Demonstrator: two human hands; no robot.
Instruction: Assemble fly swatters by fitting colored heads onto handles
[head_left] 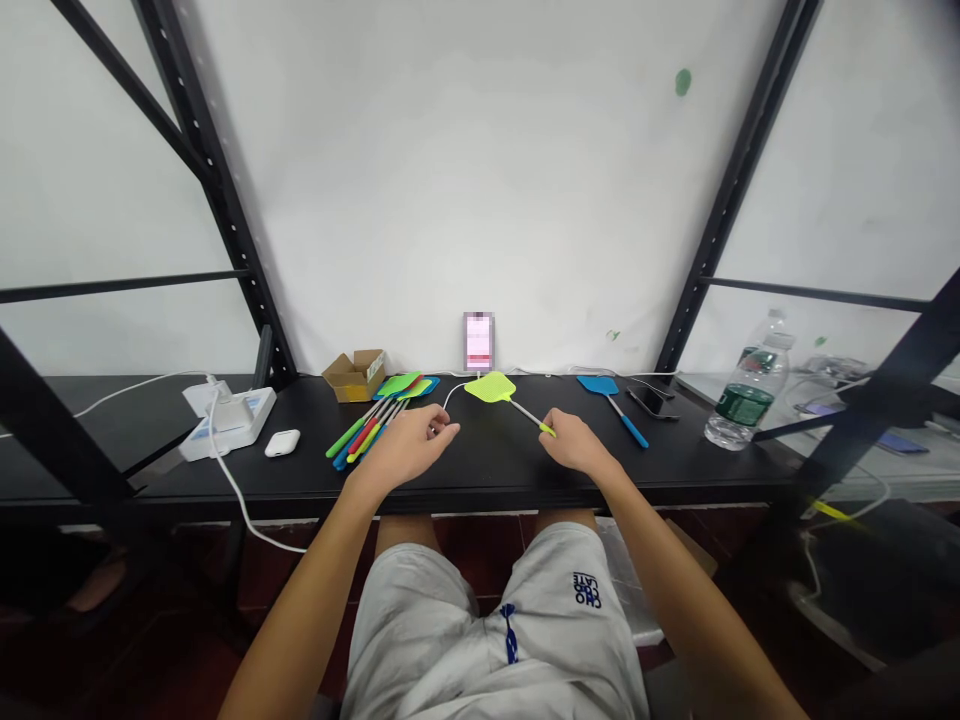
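Note:
My right hand (576,443) is closed around the yellow-green grip of a lime green plastic fly swatter (490,386), whose flat head lies on the black tabletop (495,465). My left hand (409,450) rests on the table with nothing in it, its fingertips beside a thin white cable (452,398). To the left of that hand lies a bundle of several fly swatters (375,420) with green, red and blue handles. A blue fly swatter (598,385) lies to the right of my right hand, apart from it.
A cardboard box (354,375) and an upright phone (478,342) with a blurred screen stand at the wall. A white power strip (229,420), white earbud case (282,443), black phone (649,402) and water bottle (746,385) share the table. Black metal shelf uprights (221,200) stand at both sides.

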